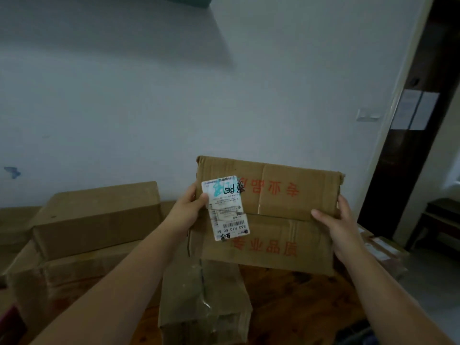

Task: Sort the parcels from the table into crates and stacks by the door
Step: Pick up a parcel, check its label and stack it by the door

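Holding flat parcel [273,215] over the table [298,297], toward its right edge | left hand [190,207] grips left side, thumb on shipping label [227,207]; right hand [334,222] grips right side | risk: crushed, torn cardboard may buckle and slip onto taped box [204,300] below.

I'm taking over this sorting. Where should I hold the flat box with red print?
By its two short ends, one hand from each side, as the left hand and right hand do. The flat box is wide and creased across its middle, so one-handed it would probably sag.
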The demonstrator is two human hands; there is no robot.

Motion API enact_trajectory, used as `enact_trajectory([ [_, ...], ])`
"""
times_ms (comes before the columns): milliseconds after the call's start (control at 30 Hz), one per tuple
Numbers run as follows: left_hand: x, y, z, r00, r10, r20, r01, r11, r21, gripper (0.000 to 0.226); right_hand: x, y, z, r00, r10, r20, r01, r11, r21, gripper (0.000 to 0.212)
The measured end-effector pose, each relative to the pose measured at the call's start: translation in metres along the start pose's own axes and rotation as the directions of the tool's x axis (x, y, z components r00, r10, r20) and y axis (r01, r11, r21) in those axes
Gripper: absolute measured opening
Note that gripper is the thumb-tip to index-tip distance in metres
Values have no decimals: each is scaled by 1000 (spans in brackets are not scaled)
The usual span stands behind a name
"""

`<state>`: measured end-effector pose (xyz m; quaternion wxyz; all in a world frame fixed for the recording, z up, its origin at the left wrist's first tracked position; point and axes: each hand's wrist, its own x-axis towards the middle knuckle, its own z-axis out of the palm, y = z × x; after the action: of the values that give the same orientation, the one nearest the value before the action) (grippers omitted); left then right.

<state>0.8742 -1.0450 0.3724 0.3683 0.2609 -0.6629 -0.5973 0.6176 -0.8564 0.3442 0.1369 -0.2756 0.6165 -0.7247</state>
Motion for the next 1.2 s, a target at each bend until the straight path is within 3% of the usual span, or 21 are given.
enact_trajectory([
  [67, 2, -4, 11, 1000, -2, 14, 1, 999, 43, 22, -2, 4, -13, 1000, 1, -27, -3, 995, -99, 78],
  [167, 4, -8, 28, 1000, -15, 4, 15, 998, 57, 38, -1, 10, -31, 996, 15, -88, -24, 994, -105, 88],
  [467, 16, -16, 116, 988, -122, 90, 121, 992, 17, 48, 19, 11, -107, 995, 34, -90, -49, 984, -168, 45],
  [667, 38, -30, 183, 982, -158, 107, 162, 987, -27, 53, 45, 11, -164, 992, -13, -126, -8, 986, -164, 64],
  [867, 86, -50, 222, 976, -188, 109, 191, 982, -13, 46, 92, 36, -185, 981, 17, -192, -59, 975, -215, 43],
  [1200, 214, -81, 304, 983, -159, 87, 163, 986, -41, 33, 215, 63, -213, 948, -68, -310, -42, 941, -335, 42],
])
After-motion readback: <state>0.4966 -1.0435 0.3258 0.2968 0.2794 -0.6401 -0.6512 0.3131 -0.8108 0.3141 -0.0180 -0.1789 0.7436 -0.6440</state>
